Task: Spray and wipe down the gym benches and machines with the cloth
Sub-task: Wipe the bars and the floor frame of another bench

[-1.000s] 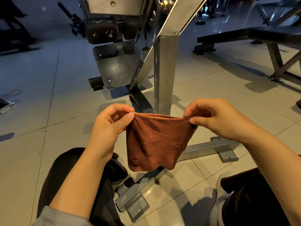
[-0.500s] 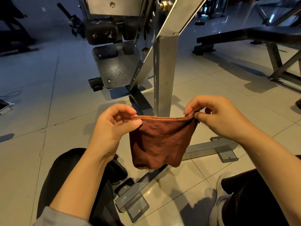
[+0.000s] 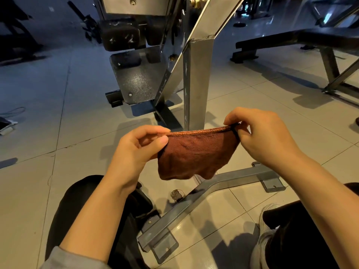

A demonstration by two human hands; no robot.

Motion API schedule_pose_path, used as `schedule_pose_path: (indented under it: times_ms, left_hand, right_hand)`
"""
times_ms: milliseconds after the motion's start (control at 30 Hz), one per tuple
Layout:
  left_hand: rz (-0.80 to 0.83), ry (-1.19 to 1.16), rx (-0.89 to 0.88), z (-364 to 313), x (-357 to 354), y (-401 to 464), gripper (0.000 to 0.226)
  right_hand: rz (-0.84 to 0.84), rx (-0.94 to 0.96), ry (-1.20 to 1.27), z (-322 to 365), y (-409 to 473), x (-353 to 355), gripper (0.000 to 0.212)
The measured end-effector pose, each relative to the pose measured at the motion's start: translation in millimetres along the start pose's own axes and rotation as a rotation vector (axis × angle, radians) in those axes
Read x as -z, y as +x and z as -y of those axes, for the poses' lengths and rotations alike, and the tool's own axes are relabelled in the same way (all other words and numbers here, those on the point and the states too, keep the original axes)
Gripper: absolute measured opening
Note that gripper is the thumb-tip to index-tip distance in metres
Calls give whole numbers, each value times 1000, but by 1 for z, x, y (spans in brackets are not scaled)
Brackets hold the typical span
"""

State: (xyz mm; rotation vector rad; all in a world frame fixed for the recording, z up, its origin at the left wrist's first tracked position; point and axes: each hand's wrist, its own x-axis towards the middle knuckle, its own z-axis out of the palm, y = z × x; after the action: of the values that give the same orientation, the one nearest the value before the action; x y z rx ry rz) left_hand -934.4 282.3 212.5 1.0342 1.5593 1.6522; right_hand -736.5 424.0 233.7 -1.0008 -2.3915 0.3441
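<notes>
Each grip was pinched on a top corner of the brown cloth (image 3: 196,152), the left hand (image 3: 136,152) at one end and the right hand (image 3: 266,136) at the other, so it hung stretched between them above the tiled floor (image 3: 58,144). Just beyond it stood the machine's steel post (image 3: 198,82), with a black bench (image 3: 310,38) farther right.

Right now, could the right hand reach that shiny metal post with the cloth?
Probably yes. The right hand pinches the cloth just in front of the metal post, with nothing between them.

Cloth (image 3: 196,152) stretched between both hands, machine post (image 3: 198,84) behind, bench (image 3: 291,38) far right
</notes>
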Motion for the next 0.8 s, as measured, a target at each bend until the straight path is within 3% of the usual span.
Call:
schedule_pose_path:
  times_ms: [167, 367, 467, 633, 800]
  left_hand:
    - [58, -76, -35, -3, 6, 1, 18]
    - [379, 10, -78, -3, 6, -5, 15]
    - [491, 121, -7, 0, 6, -5, 12]
    - [448, 480, 41, 7, 3, -1, 9]
    - [324, 630, 55, 9, 3, 0, 10]
  right_hand:
    - [-4, -17, 31, -2, 3, 0, 34]
    - [-30, -26, 39, -2, 2, 1, 37]
    - [-27, -32, 26, -2, 1, 2, 38]
    - [-5, -13, -13, -3, -2, 2, 37]
    - [51, 33, -73, -2, -5, 2, 31]
